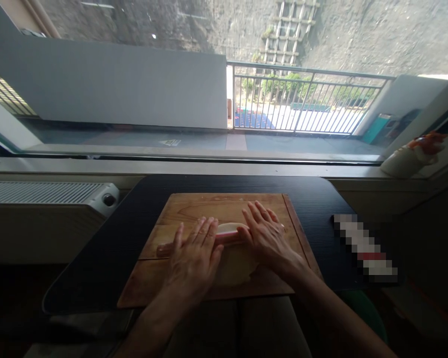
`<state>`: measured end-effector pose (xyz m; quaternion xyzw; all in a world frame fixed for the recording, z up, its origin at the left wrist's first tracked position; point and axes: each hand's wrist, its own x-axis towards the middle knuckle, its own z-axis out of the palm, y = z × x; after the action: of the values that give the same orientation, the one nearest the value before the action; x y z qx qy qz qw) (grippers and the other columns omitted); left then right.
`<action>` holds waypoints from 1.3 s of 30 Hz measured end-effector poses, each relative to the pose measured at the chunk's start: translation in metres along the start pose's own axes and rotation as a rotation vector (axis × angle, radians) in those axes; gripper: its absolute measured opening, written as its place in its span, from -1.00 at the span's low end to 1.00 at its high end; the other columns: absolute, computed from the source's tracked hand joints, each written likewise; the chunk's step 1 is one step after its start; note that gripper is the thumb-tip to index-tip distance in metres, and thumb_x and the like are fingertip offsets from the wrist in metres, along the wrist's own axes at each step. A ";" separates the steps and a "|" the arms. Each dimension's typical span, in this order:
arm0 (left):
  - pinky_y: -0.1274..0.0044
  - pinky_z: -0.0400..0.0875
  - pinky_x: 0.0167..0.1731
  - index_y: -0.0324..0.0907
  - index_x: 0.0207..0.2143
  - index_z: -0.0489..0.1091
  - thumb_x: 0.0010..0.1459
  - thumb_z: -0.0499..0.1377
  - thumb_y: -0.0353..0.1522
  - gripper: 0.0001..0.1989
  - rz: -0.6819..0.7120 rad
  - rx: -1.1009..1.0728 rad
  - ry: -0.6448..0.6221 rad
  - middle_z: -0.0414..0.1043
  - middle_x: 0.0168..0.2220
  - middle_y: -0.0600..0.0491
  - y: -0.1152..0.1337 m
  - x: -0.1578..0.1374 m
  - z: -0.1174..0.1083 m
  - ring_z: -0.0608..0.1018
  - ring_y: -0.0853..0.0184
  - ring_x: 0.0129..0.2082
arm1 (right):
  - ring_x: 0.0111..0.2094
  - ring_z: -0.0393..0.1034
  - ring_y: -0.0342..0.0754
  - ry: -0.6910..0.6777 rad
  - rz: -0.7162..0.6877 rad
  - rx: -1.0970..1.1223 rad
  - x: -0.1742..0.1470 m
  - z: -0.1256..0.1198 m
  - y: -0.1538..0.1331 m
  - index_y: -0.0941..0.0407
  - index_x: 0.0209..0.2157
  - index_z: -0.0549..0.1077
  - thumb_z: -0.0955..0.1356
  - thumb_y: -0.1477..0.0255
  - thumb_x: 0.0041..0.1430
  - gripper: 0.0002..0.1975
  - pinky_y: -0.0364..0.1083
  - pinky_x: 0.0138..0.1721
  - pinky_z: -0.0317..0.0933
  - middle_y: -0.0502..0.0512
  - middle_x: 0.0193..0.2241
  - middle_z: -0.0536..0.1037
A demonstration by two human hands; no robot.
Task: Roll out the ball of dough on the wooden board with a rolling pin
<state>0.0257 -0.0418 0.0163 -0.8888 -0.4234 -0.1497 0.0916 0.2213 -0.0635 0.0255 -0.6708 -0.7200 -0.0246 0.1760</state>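
A rolling pin [229, 237] lies crosswise over a thin, pale sheet of dough [233, 266]. My left hand [196, 251] rests flat on the pin's left part, its fingers stretched out and pointing away from me. On the pin's right part lies my right hand [264, 231], palm down, with fingers extended. The pin's left end shows beyond my left hand; most of its right part is hidden under my right hand. Beneath the dough is a wooden board [197, 205]. Part of the dough's edge curves out beyond the pin.
The board sits on a dark table [112, 248] with rounded corners. A blurred-out object [366, 248] lies at the table's right side. Behind the table are a windowsill [209, 168] and a large window. A radiator [52, 199] stands left; a pale pot [403, 161] stands on the sill, right.
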 end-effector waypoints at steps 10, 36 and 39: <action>0.16 -0.30 0.22 -0.25 0.24 0.00 0.21 -0.04 -0.26 -0.44 0.173 0.083 0.043 0.00 0.26 -0.07 0.003 -0.043 -0.003 0.09 0.16 0.25 | 0.26 -0.13 0.04 -0.048 -0.086 0.005 -0.056 -0.008 0.000 0.13 0.22 0.11 0.11 0.22 0.30 -0.48 0.10 0.22 -0.17 0.13 0.24 0.09; 0.11 -0.03 0.14 -0.25 0.19 0.12 0.23 -0.09 -0.25 -0.50 0.029 0.064 0.021 0.19 0.18 -0.09 -0.023 -0.029 -0.005 0.24 0.11 0.18 | 0.26 -0.14 0.08 0.005 0.017 0.044 0.034 0.011 -0.019 0.11 0.07 0.31 0.06 0.18 0.31 -0.53 0.17 0.20 -0.21 0.17 0.20 0.18; 0.20 0.01 0.15 -0.22 0.23 0.03 0.17 -0.01 -0.30 -0.43 0.147 0.045 0.075 0.20 0.18 -0.05 -0.018 -0.062 -0.011 0.27 0.14 0.16 | 0.27 -0.16 0.03 -0.021 -0.049 0.054 -0.002 0.003 -0.007 0.09 0.12 0.25 0.07 0.20 0.31 -0.54 0.12 0.22 -0.23 0.12 0.21 0.16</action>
<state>-0.0274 -0.0784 0.0059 -0.9089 -0.3567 -0.1663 0.1381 0.2139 -0.0650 0.0241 -0.6482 -0.7384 -0.0024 0.1861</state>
